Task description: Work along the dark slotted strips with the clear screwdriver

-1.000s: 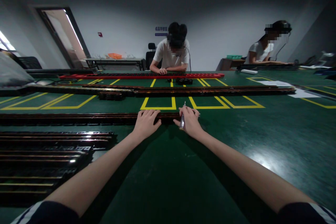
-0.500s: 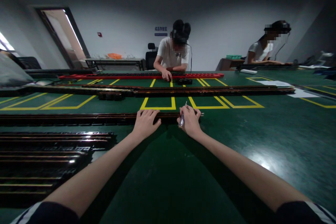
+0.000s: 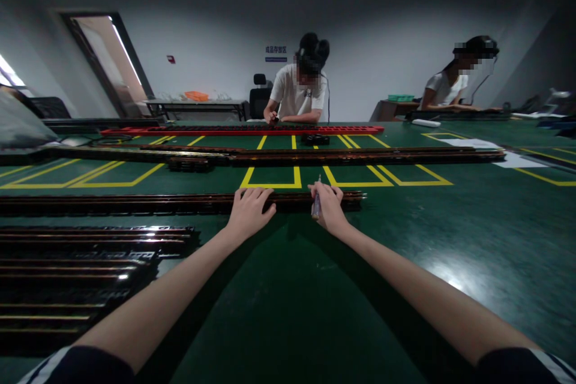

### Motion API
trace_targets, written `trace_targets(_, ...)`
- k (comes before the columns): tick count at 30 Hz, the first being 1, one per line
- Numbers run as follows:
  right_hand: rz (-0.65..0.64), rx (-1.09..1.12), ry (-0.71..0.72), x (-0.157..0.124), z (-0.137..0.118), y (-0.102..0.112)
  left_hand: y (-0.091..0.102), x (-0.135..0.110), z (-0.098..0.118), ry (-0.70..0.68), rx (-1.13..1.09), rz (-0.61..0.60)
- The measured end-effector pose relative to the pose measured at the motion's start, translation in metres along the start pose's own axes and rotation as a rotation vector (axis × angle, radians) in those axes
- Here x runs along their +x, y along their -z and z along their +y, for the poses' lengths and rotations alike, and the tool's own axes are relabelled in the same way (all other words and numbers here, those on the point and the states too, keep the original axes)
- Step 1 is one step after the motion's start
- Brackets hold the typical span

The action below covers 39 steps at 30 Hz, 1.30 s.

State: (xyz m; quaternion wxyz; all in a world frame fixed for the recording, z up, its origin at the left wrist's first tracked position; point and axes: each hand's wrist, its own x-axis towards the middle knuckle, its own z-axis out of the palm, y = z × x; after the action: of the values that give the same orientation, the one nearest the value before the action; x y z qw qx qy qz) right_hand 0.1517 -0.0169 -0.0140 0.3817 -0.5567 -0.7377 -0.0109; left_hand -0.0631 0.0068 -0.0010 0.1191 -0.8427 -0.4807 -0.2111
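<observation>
A long black rail with copper-coloured lines lies across the green table in front of me. My left hand rests over it, fingers on the far side and thumb on the near side. My right hand is on the same rail, close to its right end, which sticks out past the fingers. Held in that hand is a small screwdriver-like tool with a clear purplish handle, its thin tip pointing up and away. The right fingertips are partly hidden behind the hand.
Several similar rails lie at the left front. Another long rail crosses the table further back, behind yellow tape outlines. Beyond it lies a red strip, where a co-worker leans. White papers lie at right.
The rail has slid to the right, so more of its end shows past my right hand. The tool has tilted more upright. The co-worker's hand opposite has drawn back from the table.
</observation>
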Motion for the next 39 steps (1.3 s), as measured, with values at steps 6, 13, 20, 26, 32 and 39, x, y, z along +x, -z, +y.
trace_targets(6, -0.019, 0.03, 0.031, 0.0, -0.002, -0.001, 0.001, 0.0, 0.001, 0.006, 0.004, -0.001)
trace_targets(13, -0.056, -0.012, -0.02, 0.001, -0.004, -0.001, 0.0, 0.0, 0.002, 0.014, 0.024, 0.012)
trace_targets(20, -0.046, -0.063, -0.027, 0.0, -0.007, -0.001, 0.0, 0.0, 0.002, 0.011, 0.033, 0.026)
trace_targets(26, -0.007, -0.138, -0.026, 0.001, -0.012, -0.001, 0.0, 0.0, 0.002, 0.023, 0.011, -0.005)
trace_targets(32, 0.01, -0.168, 0.0, 0.001, -0.013, 0.0, 0.001, 0.001, 0.002, 0.037, -0.001, -0.022)
trace_targets(39, 0.016, -0.099, -0.065, 0.001, -0.005, 0.0, 0.001, 0.001, 0.001, 0.038, -0.011, -0.025)
